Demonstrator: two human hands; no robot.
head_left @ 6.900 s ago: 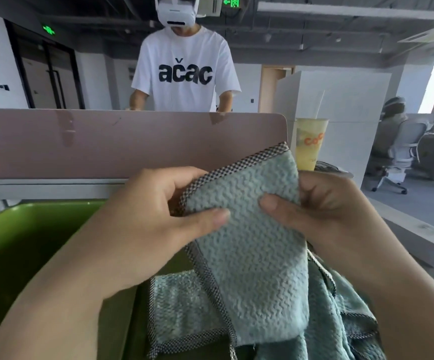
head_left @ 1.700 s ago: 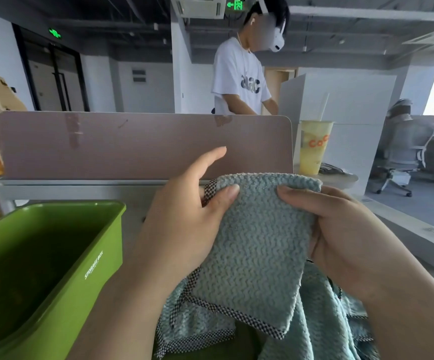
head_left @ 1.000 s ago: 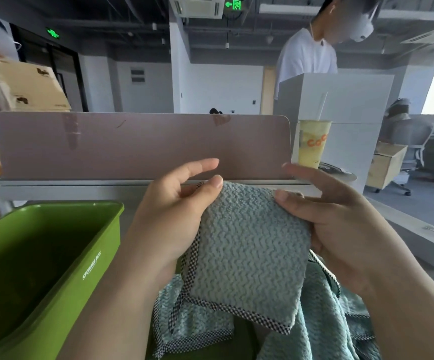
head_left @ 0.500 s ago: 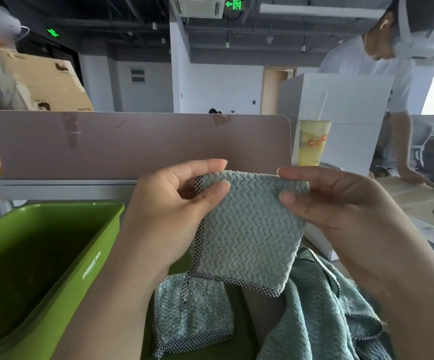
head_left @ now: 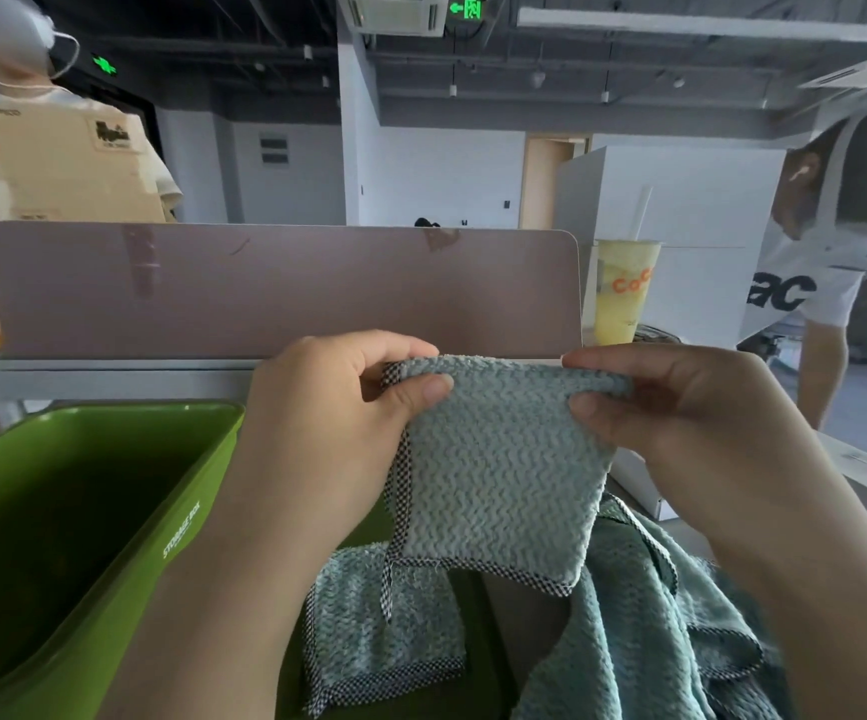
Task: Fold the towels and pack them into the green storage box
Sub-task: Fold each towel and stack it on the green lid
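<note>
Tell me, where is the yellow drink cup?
In the head view, the yellow drink cup stands upper right of centre, just past the right end of the pinkish desk divider, above the right hand.

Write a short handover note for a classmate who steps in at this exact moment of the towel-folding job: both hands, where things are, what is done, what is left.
Left hand: pinching the top left corner of the folded teal towel.
Right hand: pinching its top right corner; the towel hangs in the air between both hands.
Green storage box: open, at the left; no towel can be seen inside it.
Below the hands: a small folded towel lying flat, and a loose unfolded towel bunched at the right.
Done: the held towel is folded into a compact square.
Left: put it and the flat one in the box, then fold and pack the loose one.
</note>
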